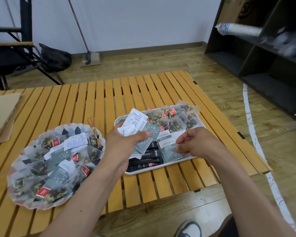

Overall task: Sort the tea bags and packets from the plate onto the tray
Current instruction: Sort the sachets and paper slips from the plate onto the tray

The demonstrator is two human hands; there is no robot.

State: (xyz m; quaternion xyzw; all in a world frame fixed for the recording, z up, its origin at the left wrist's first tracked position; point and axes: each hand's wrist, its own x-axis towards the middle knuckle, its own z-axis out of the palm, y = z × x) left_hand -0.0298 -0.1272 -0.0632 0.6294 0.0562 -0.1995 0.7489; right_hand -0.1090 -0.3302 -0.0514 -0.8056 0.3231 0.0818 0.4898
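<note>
A shoe (189,228) shows at the bottom edge, on the wooden floor beside the slatted table (96,93). Both forearms reach out over the table. The left hand (125,144) is closed around a fanned bunch of grey and white packets (140,132), thumb pressed on top, held above the near-left part of the white tray (186,159). The right hand (196,142) pinches the edge of a grey packet (169,151) lying in the tray, next to a row of black sachets (147,159). To the left sits the patterned plate (15,177), heaped with mesh tea bags (32,183) and a few packets. More tea bags fill the tray's far end. Beyond stands a dark shelf (256,53).
</note>
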